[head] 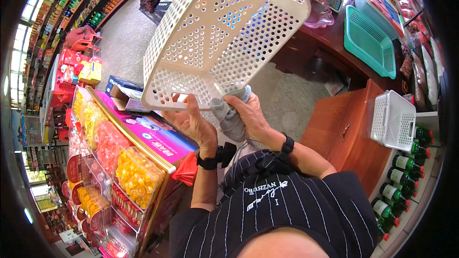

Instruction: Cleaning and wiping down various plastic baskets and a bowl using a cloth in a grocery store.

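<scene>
A large beige perforated plastic basket (193, 43) is held up tilted before me, its near end by my hands. My left hand (197, 120) grips the basket's near rim at the handle slot, its fingers partly through the opening. In my right hand (249, 114) is a grey cloth (229, 118), bunched against the basket's near corner. Part of the cloth hangs below the rim. The fingers of my right hand behind the cloth are partly hidden.
Candy bins (134, 172) and a counter with a pink printed top (154, 129) stand at left, an opened carton (129, 98) on it. At right are a wooden cabinet (333, 125), a white basket (392, 120), green bottles (391, 191) and a green basket (371, 43).
</scene>
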Available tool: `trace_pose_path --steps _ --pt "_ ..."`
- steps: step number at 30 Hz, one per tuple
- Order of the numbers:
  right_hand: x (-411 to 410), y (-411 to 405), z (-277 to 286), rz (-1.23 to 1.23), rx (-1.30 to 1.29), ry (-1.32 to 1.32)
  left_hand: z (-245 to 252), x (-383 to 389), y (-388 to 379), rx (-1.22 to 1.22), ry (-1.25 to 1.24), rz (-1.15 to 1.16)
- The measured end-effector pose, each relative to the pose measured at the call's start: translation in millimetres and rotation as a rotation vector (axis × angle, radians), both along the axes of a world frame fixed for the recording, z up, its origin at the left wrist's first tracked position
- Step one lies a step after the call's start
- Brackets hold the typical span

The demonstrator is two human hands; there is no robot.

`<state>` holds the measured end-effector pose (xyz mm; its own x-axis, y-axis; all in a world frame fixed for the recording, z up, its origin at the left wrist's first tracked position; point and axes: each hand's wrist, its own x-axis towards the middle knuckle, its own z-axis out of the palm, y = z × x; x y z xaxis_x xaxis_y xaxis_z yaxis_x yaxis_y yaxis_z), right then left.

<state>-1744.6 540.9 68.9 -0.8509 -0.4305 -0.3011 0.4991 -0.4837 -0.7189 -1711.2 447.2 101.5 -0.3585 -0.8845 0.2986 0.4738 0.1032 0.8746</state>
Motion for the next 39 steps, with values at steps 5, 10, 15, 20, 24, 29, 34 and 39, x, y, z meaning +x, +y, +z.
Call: trace_pose_path --steps 5,10,15,20,24,29,34,39 --pt "-2.5 4.3 -5.9 0.015 0.065 0.141 -20.2 7.3 -24.8 0.437 -0.226 -0.554" --pt "-17.7 27.7 16.7 0.437 0.659 0.544 -39.8 12.5 -41.2 0.358 -0.197 -0.512" --pt "-22.9 38.2 59.8 0.571 0.916 0.764 -38.8 11.8 -53.1 0.345 -0.170 -0.512" --pt "-18.7 44.2 96.6 0.647 1.067 0.989 -40.0 13.6 -57.2 0.388 -0.075 -0.453" --pt "-10.3 36.3 99.8 0.465 1.013 1.247 -41.2 17.9 -54.6 0.448 -0.165 -0.511" --pt "-45.5 -12.1 50.0 0.379 1.291 1.380 -30.2 19.0 -14.0 0.394 -0.261 -0.630" --pt "-55.3 -17.0 32.5 0.590 1.327 1.300 -37.2 23.7 -5.8 0.301 -0.299 -0.692" --pt "-50.0 -8.3 39.1 0.684 1.237 1.242 -41.3 22.3 -10.3 0.457 -0.200 -0.700"
